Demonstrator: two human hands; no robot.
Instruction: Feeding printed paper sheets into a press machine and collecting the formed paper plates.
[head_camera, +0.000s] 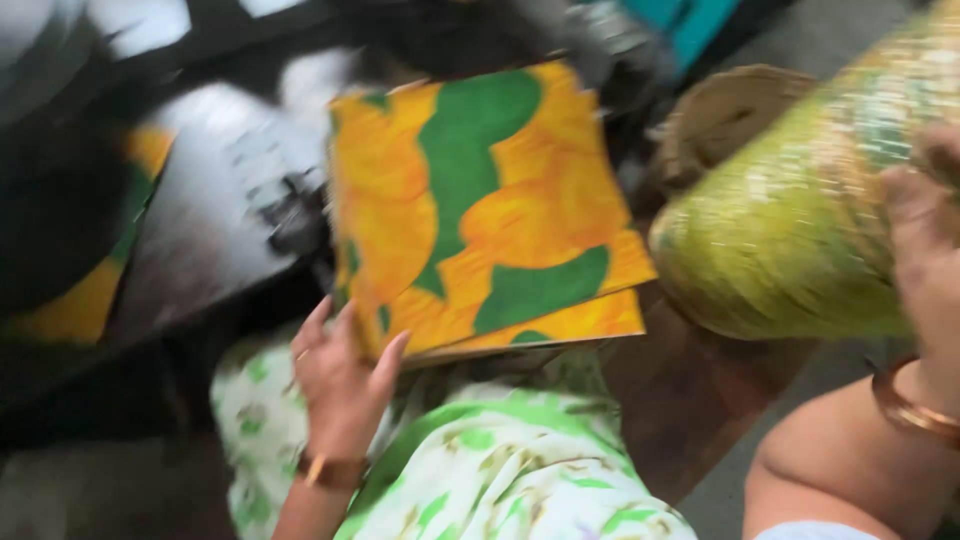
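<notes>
Folded fabric piece (485, 205): orange-yellow with green curved patches. Large thread cone (800, 220): yellow-green, glossy. Lap garment (500, 460): white with green leaf print.

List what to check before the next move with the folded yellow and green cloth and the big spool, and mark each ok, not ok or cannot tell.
1. Left hand has a grip on the folded yellow and green cloth at its lower left corner: ok.
2. Cloth layers lined up: not ok, a lower layer juts out along the bottom edge.
3. Right hand rests on the yellow-green thread spool: ok, though how firm the hold is cannot tell.
4. Spool clear of the cloth: cannot tell, the picture is blurred where they near each other.
5. Dark machine behind the cloth is clear of it: cannot tell.
</notes>
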